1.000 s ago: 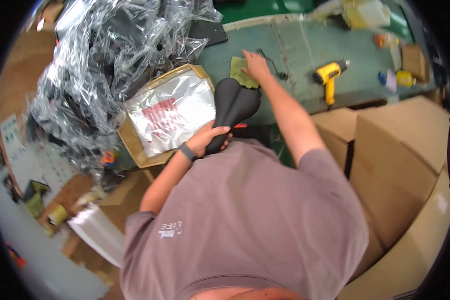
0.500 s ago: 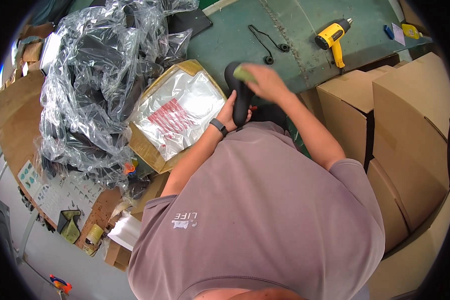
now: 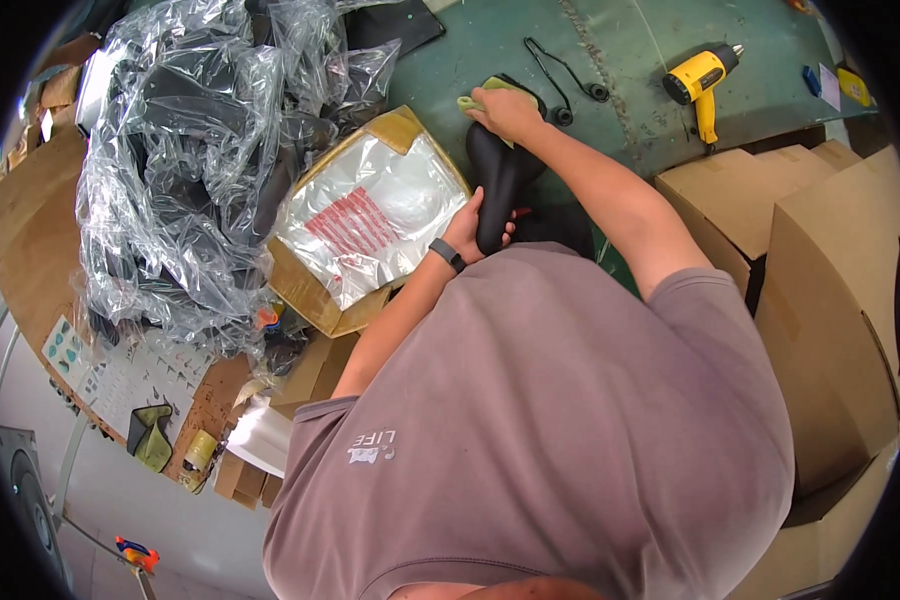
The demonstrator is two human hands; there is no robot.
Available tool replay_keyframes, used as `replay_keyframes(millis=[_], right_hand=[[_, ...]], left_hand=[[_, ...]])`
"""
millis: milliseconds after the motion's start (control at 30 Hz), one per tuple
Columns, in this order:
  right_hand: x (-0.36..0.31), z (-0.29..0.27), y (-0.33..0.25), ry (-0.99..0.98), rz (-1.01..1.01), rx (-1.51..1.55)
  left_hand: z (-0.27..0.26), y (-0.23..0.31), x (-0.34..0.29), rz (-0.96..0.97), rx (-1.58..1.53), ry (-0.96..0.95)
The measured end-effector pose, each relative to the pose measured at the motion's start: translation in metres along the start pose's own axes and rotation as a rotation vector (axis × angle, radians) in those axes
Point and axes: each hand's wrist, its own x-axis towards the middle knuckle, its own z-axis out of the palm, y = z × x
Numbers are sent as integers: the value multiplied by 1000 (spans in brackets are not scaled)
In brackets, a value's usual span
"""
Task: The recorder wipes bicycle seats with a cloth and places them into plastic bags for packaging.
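Note:
A black bicycle saddle (image 3: 492, 185) is held in front of my body, its narrow end toward me. My left hand (image 3: 467, 228), with a dark band on the wrist, is wrapped round that narrow end. Folded in my right hand (image 3: 510, 112) is a yellow-green cloth (image 3: 475, 100), pressed on the wide far end of the saddle. That hand and the cloth cover part of the wide end. Just left of the saddle stands an open carton (image 3: 315, 292) holding clear plastic wrapping with red print.
A heap of clear plastic bags (image 3: 185, 190) with dark items inside fills the left. On the green bench (image 3: 630, 120) lie a yellow heat gun (image 3: 698, 80) and a thin black cord-like part (image 3: 560, 75). Brown cardboard boxes (image 3: 820, 300) stand close on the right.
My right hand has gone from a blurred sweep over the saddle to resting with the cloth at its far end. The left hand keeps its hold. The whole view has shifted slightly.

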Motion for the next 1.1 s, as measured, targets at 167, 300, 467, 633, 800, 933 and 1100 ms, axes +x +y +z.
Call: replay_keyframes(millis=[167, 300, 467, 633, 800, 933, 1100], right_hand=[[-111, -25, -88, -352, -263, 151], [-63, 1, -22, -6, -123, 47], [-16, 2, 24, 73, 95, -60], [-148, -14, -81, -105, -183, 156], [-101, -10, 23, 86, 210, -93], [-94, 4, 70, 199, 306, -112], [-148, 14, -80, 95, -81, 150]], left_hand=[[-14, -4, -5, 68, 25, 42], [3, 2, -8, 16, 20, 36], [9, 7, 1, -46, -7, 40], [11, -2, -3, 43, -3, 189], [1, 0, -2, 44, 32, 81], [10, 8, 4, -14, 50, 26], [-10, -5, 6, 91, 85, 107]])
